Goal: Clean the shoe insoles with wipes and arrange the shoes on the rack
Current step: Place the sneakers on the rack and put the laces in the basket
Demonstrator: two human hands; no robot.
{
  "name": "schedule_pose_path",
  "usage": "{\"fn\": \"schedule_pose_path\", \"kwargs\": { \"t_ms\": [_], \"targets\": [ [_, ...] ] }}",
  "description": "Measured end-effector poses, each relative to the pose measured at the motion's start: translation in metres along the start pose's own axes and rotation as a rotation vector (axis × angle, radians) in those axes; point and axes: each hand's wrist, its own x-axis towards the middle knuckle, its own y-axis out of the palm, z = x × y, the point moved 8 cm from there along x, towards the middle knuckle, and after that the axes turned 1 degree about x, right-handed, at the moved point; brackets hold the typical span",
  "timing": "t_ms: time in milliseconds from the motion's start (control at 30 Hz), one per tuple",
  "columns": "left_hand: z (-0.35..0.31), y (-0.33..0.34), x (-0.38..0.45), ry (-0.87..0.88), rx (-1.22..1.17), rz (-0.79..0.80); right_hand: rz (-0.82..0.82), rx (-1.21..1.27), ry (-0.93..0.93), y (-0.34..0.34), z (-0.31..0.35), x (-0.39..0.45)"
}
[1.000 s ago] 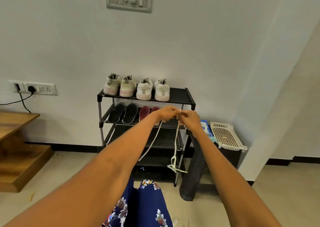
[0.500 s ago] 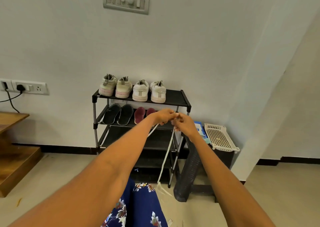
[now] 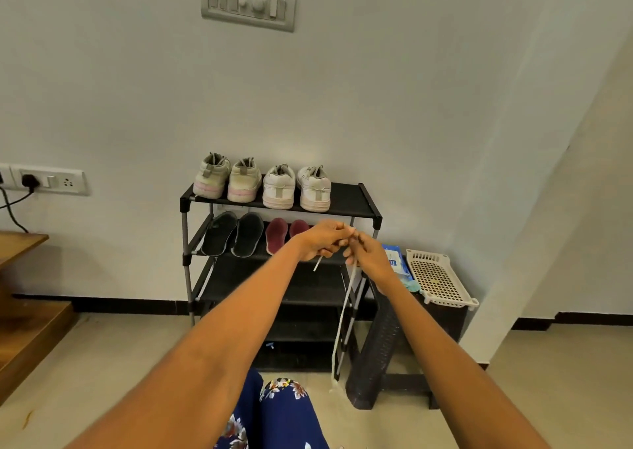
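Note:
A black shoe rack [image 3: 349, 201] stands against the wall. Two pairs of white sneakers [image 3: 262, 184] sit heels-out on its top shelf. On the second shelf lie two black insoles [image 3: 236, 234] and two maroon insoles [image 3: 286, 234]. In front of the rack my left hand [image 3: 320, 239] and my right hand [image 3: 368, 255] both pinch a white shoelace [image 3: 344, 308]. Its long end hangs down toward the floor; a short tip sticks out below my left hand. A blue wipes packet [image 3: 394, 260] lies right of the rack.
A white perforated tray [image 3: 440, 279] rests on a black stool [image 3: 383, 345] beside the rack. Wooden steps [image 3: 24, 311] are at the left. A plugged wall socket [image 3: 44, 181] and a switch panel [image 3: 248, 4] are on the wall. Tiled floor lies below.
The long end of the lace has dropped lower, toward the floor. The stretch hanging from my left hand has shortened to a tip. My hands stay together in front of the rack.

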Motion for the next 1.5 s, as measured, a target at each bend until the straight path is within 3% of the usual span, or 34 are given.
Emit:
{"fn": "schedule_pose_path", "kwargs": {
  "t_ms": [100,200,433,533,700,800,900,1033,1133,1333,1433,1500],
  "targets": [
    [0.002,0.008,0.001,-0.048,-0.063,0.087,-0.126,-0.058,0.022,-0.011,-0.007,0.006],
    [0.0,0.013,0.002,-0.054,-0.182,0.12,-0.058,-0.116,0.038,-0.001,-0.012,0.005],
    [0.005,-0.002,0.015,0.121,-0.656,-0.247,0.165,-0.273,-0.032,0.018,-0.008,0.0],
    [0.012,-0.007,0.017,0.113,-0.572,-0.35,0.22,-0.345,-0.076,0.016,0.0,-0.001],
    [0.01,0.004,0.017,0.147,-0.297,-0.227,0.186,-0.378,-0.111,-0.021,0.028,0.007],
    [0.002,0.02,0.014,0.165,-0.232,-0.045,0.164,-0.363,-0.117,-0.042,0.04,0.016],
    [-0.004,0.032,0.012,0.139,-0.258,0.111,0.09,-0.403,-0.125,-0.052,0.039,0.023],
    [-0.009,0.035,0.009,0.071,-0.356,0.224,-0.085,-0.394,-0.133,-0.056,0.036,0.022],
    [-0.01,0.037,0.007,0.061,-0.379,0.295,-0.114,-0.398,-0.101,-0.056,0.027,0.019],
    [-0.02,0.032,0.021,0.16,-0.8,0.092,0.034,-0.292,0.015,-0.032,0.0,0.007],
    [-0.012,0.028,0.028,0.164,-0.768,-0.027,0.106,-0.208,0.079,-0.026,-0.009,-0.002],
    [-0.004,0.025,0.032,0.127,-0.583,-0.083,0.205,-0.234,0.092,-0.027,-0.011,-0.007]
  ]
}}
